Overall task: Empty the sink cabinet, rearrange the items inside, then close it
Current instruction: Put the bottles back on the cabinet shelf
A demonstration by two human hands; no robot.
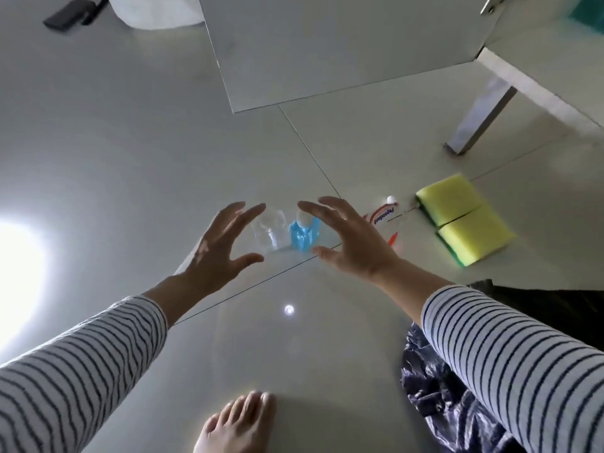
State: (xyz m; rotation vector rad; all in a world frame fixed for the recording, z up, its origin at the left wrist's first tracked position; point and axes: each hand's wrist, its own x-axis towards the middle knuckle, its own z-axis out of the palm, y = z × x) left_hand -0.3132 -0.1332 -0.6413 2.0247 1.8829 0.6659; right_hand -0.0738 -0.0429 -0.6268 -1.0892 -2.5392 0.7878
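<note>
Two bottles stood upright and touching on the tiled floor (130, 158): one clear bottle (269, 232) on the left, one blue bottle (302, 237) on the right. Two yellow sponges (464, 220) lay side by side further right, and one toothpaste tube (384, 215) lay flat between them and the blue bottle, its long axis slanting away with the white cap at the far end. The left hand (219, 246) and right hand (353, 238) were spread wide on either side of the bottles, holding nothing. The right hand hid the tube's near end. The open cabinet door (327, 50) was cut off at the top; the cabinet's contents were too blurred to make out.
</note>
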